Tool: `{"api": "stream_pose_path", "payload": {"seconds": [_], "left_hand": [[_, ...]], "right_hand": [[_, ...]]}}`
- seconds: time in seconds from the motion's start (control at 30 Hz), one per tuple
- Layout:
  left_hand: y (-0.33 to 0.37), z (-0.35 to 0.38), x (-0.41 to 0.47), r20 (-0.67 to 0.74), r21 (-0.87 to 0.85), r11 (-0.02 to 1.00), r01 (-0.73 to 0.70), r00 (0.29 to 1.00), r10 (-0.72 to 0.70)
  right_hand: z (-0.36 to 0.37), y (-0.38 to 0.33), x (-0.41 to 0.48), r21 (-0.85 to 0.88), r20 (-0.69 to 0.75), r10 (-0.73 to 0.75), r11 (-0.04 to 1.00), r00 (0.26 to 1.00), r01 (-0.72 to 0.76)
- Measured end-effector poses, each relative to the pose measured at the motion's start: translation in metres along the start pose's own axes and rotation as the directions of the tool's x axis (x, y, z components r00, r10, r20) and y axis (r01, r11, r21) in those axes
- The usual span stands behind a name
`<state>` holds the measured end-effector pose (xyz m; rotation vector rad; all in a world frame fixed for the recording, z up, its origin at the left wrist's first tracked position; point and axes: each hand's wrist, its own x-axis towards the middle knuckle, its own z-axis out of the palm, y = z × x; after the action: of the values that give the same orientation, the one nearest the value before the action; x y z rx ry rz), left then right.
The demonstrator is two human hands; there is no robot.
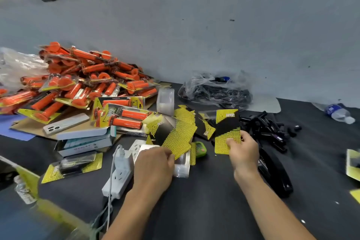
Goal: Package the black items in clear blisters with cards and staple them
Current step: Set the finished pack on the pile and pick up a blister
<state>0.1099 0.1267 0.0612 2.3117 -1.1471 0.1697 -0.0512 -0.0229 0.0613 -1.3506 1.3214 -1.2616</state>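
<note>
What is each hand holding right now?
Left hand: grips the fan of yellow-black cards.
Right hand: pinches a single yellow-black card.

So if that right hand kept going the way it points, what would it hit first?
The right hand pinches a yellow and black card. Going on, forward and left, it would probably meet the loose cards lying just beyond first, though depth is hard to judge.

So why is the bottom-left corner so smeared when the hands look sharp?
Head view: the wide lens curves the table edge and wall; the lower-left corner smears with blur, while the left hand gripping cards and right hand pinching a card look sharp; light is even, shadows faint, glare on the plastic bag.
</note>
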Motion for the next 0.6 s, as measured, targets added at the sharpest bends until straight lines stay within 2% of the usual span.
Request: {"api": "stream_pose_path", "payload": {"seconds": [0.07,0.17,0.23,0.3,0.37,0.43,0.53,0.6], "left_hand": [[0.004,-0.004,0.000,0.127,-0.058,0.998,0.032,0.992,-0.024],[0.004,-0.012,0.005,0.258,-0.072,0.997,0.024,0.966,-0.005],[0.007,-0.018,0.008,0.292,-0.023,1.000,0.006,0.956,0.001],[0.009,-0.021,0.010,0.295,0.076,0.997,-0.023,0.955,0.000],[0.010,-0.022,0.013,0.303,0.162,0.986,-0.043,0.953,-0.008],[0.009,-0.023,0.016,0.339,0.163,0.986,-0.030,0.940,-0.027],[0.006,-0.026,0.023,0.383,0.153,0.987,-0.059,0.924,-0.004],[0.004,-0.027,0.026,0.384,0.168,0.980,-0.106,0.923,0.034]], "right_hand": [[-0.020,0.018,0.004,-0.173,0.038,0.060,0.984,0.997,-0.053],[-0.034,0.036,0.001,-0.405,0.175,0.076,0.914,0.982,0.002],[-0.037,0.045,-0.001,-0.541,0.196,0.028,0.837,0.980,0.084],[-0.036,0.050,-0.008,-0.659,0.172,-0.088,0.730,0.981,0.181],[-0.031,0.050,-0.019,-0.694,0.203,-0.252,0.645,0.946,0.321],[-0.023,0.044,-0.027,-0.679,0.210,-0.354,0.618,0.911,0.396],[-0.015,0.028,-0.027,-0.687,0.213,-0.360,0.606,0.908,0.401],[-0.011,0.019,-0.026,-0.676,0.264,-0.384,0.581,0.885,0.454]]}}
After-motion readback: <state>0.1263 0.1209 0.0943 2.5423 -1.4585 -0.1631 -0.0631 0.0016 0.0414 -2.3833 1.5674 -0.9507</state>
